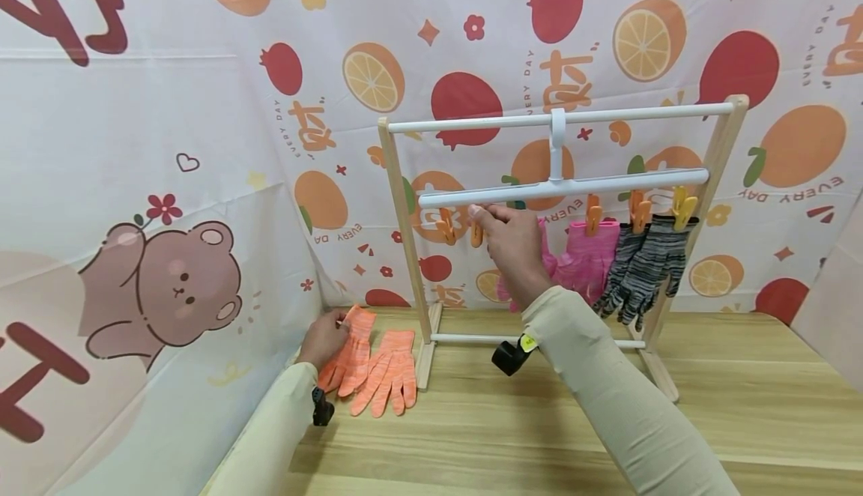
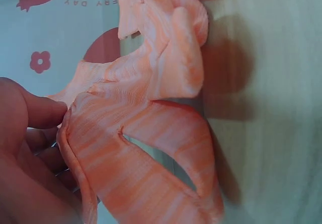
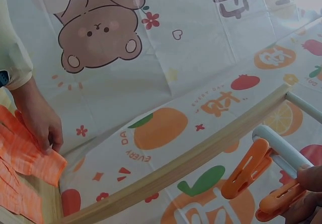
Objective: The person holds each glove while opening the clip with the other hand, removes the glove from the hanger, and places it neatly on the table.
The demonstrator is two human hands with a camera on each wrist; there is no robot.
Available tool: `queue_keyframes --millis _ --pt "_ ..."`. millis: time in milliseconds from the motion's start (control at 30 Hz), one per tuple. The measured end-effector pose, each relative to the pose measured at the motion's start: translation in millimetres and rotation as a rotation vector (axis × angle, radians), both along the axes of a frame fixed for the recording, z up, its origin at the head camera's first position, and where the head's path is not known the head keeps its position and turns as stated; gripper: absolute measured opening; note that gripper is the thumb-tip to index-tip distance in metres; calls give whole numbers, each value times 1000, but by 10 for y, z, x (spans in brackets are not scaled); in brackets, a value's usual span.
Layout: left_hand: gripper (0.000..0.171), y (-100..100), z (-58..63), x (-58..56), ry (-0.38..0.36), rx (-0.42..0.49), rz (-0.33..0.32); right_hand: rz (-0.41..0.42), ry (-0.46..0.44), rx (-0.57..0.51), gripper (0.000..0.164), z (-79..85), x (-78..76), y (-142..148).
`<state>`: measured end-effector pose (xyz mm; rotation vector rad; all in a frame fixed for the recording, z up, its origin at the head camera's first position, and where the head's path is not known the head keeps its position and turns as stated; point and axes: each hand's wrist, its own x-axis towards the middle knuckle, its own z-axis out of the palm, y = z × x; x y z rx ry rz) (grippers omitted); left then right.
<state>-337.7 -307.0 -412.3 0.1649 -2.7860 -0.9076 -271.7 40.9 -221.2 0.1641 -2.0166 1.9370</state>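
My left hand [image 1: 323, 341] pinches the edge of an orange glove [image 1: 355, 357] between thumb and fingers, on the left of the tabletop. A second orange glove [image 1: 391, 376] lies flat beside it, fingers toward me. Higher up, my right hand [image 1: 515, 249] grips an orange clothespin [image 3: 277, 203] hanging from the white hanger [image 1: 627, 183], with the thumb close to the bar. Another orange clothespin [image 1: 445, 228] hangs free near the hanger's left end. To the right, pink gloves [image 1: 592, 252] and black-and-grey gloves [image 1: 654, 256] hang from clips; my right hand and arm hide part of the pink ones.
The hanger hooks over the top white rod [image 1: 465, 125] of a wooden rack [image 1: 404, 234]. A lower rod [image 1: 465, 339] joins the rack's feet on the wooden table [image 1: 512, 436]. Printed cloth [image 1: 377, 1] closes off the back and left side.
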Motion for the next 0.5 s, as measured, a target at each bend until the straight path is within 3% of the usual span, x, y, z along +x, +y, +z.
queue_keyframes --millis 300,500 --pt "43 -45 23 64 -95 -16 22 4 -10 9 28 3 5 -14" --pt "43 -107 25 90 -135 -47 12 2 -26 0 30 2 8 -6"
